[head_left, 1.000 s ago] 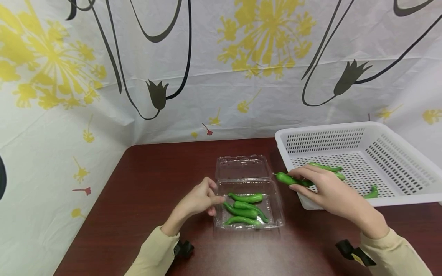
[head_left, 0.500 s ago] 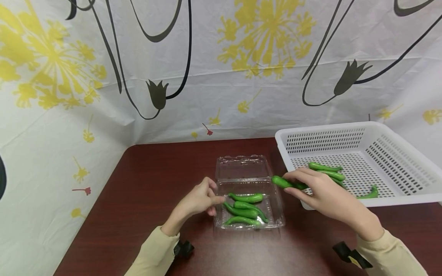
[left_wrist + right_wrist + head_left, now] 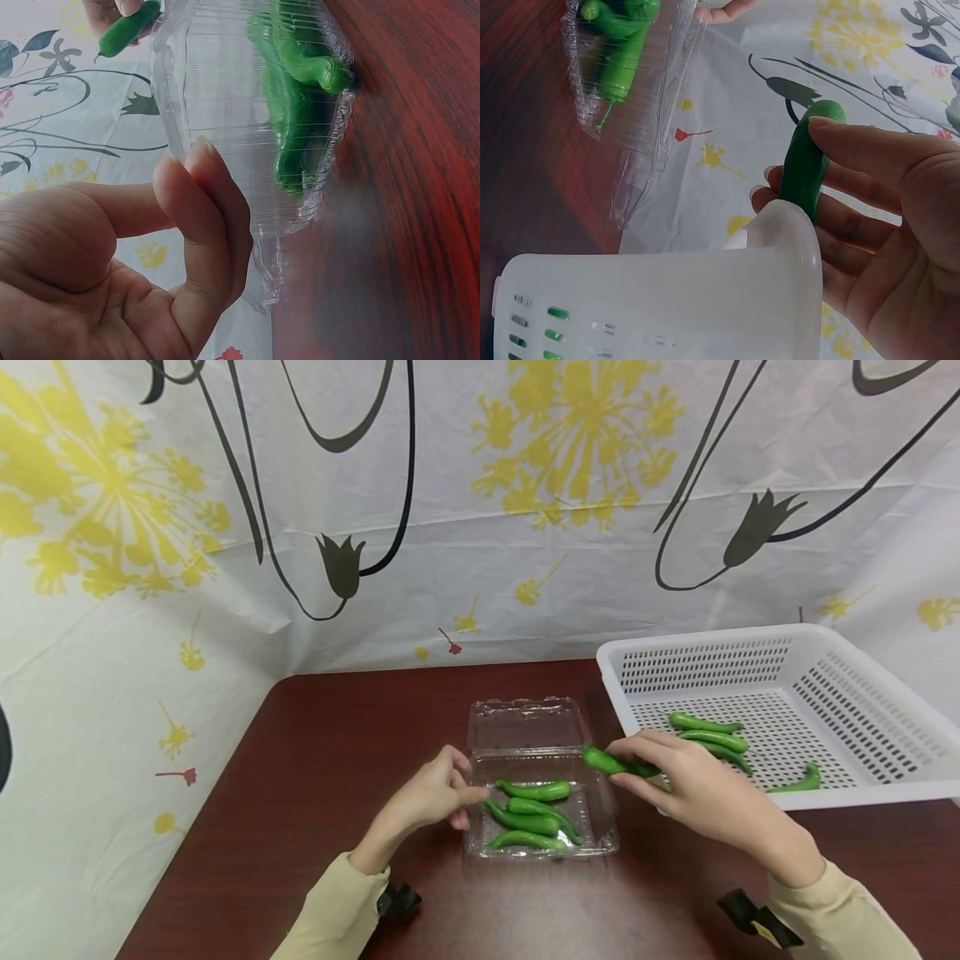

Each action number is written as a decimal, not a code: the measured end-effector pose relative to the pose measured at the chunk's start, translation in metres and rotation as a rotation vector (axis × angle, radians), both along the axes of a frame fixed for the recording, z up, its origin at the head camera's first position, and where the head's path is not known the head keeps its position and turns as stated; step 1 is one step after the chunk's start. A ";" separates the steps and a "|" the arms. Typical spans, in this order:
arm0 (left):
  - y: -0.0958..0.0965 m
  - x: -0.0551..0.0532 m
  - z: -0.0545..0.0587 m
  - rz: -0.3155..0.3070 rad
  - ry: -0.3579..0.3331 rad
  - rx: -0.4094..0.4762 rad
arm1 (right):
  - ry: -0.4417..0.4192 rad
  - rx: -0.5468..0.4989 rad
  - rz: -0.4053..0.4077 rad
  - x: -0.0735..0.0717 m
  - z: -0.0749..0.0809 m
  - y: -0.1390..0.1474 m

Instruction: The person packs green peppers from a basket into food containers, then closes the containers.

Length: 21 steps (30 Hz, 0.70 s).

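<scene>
My right hand (image 3: 693, 781) grips a green chili pepper (image 3: 600, 761) between thumb and fingers, held over the gap between the basket and the container. The pepper's rounded end points left, over the right rim of the clear plastic container (image 3: 606, 827). In the right wrist view the pepper (image 3: 806, 157) shows just beyond the basket's corner. My left hand (image 3: 433, 789) pinches the container's left rim; its fingertips (image 3: 202, 161) meet at that edge in the left wrist view. Several green chili peppers (image 3: 534, 822) lie side by side inside the container, whose hinged lid (image 3: 525, 727) is folded back.
A white perforated basket (image 3: 862, 797) stands at the right, with several more green chili peppers (image 3: 708, 723) on its bottom. Both things sit on a dark red-brown table (image 3: 360, 727). A flower-printed sheet (image 3: 450, 485) hangs behind and to the left.
My right hand has moved left with the chili pepper, out from over the basket to the container's right rim, uncovering peppers in the basket. My left hand has stayed at the container's left rim.
</scene>
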<state>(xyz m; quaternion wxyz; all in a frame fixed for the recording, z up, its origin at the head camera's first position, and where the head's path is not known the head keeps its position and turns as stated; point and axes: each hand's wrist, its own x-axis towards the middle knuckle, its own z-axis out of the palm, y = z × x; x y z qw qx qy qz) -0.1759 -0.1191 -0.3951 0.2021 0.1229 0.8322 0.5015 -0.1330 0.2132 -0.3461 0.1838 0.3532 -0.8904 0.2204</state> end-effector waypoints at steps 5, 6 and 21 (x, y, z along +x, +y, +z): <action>0.000 0.000 0.000 0.001 -0.005 0.005 | 0.000 -0.001 0.013 0.001 -0.002 -0.003; 0.000 0.000 0.000 0.000 -0.003 0.005 | -0.002 -0.001 0.017 0.001 -0.002 -0.003; 0.000 0.001 0.000 0.001 0.003 0.002 | -0.015 0.022 0.036 0.002 -0.010 -0.015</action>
